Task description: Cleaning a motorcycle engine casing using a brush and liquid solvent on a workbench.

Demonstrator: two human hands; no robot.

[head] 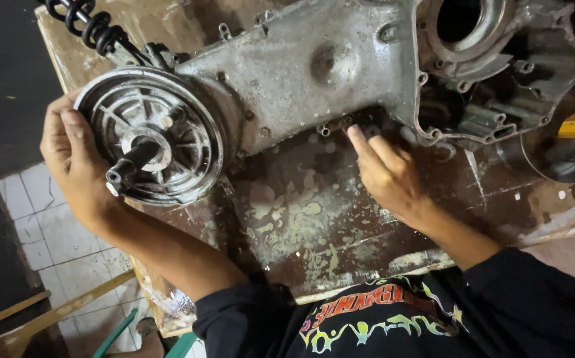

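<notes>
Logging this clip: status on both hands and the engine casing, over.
Left hand gripping rim of round hub. Right hand fingertips at lower edge of engine casing. Casing lying flat on stained wooden bench. Nothing blocking either hand.

1. No packages, boxes, labels, stickers, signs or screens anywhere around the grey metal engine case on the bench.
2. Closest thing to it is the colourful print on the person's black shirt, well below the engine case at the bottom edge: red-orange lettering on top with yellow-green squiggly shapes underneath. That's a shirt graphic though, not really a label.
</notes>
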